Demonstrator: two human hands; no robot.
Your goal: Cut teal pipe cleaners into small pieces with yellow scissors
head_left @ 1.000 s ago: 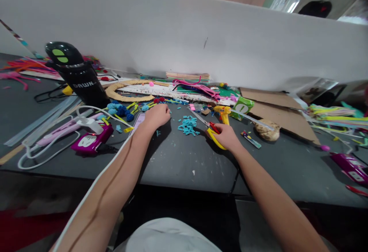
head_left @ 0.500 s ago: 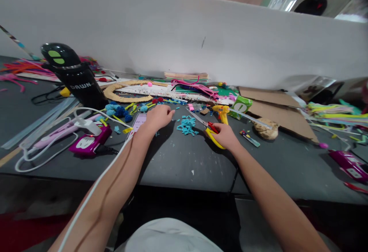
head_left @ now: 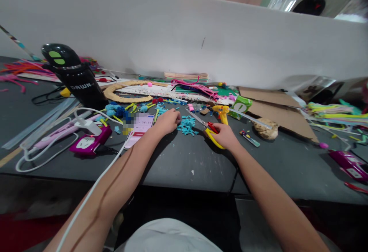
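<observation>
Small light-blue pieces [head_left: 188, 126] lie in a heap on the dark grey table [head_left: 184, 167]. At the heap's left edge is my left hand [head_left: 170, 121], its fingers curled and pointing down; what they hold, if anything, is hidden. My right hand [head_left: 225, 135] is closed on the red and yellow handles of a pair of scissors [head_left: 212, 130], whose blades point up and left, just past the heap's right side. More blue bits [head_left: 161, 109] are scattered behind my left hand. A phone [head_left: 140, 127] lies lit beside my left forearm.
A black bottle [head_left: 79, 79] and a purple power strip [head_left: 90, 140] with white cables stand left. A yellow glue gun [head_left: 222, 113], a green packet [head_left: 240, 107], a pale lump [head_left: 266, 128] and cardboard [head_left: 281, 119] lie right. Craft sticks and pipe cleaners line the wall.
My left hand has moved right and slightly down to the edge of the blue heap, uncovering more of the phone and the blue bits behind. My right hand and the scissors have hardly moved.
</observation>
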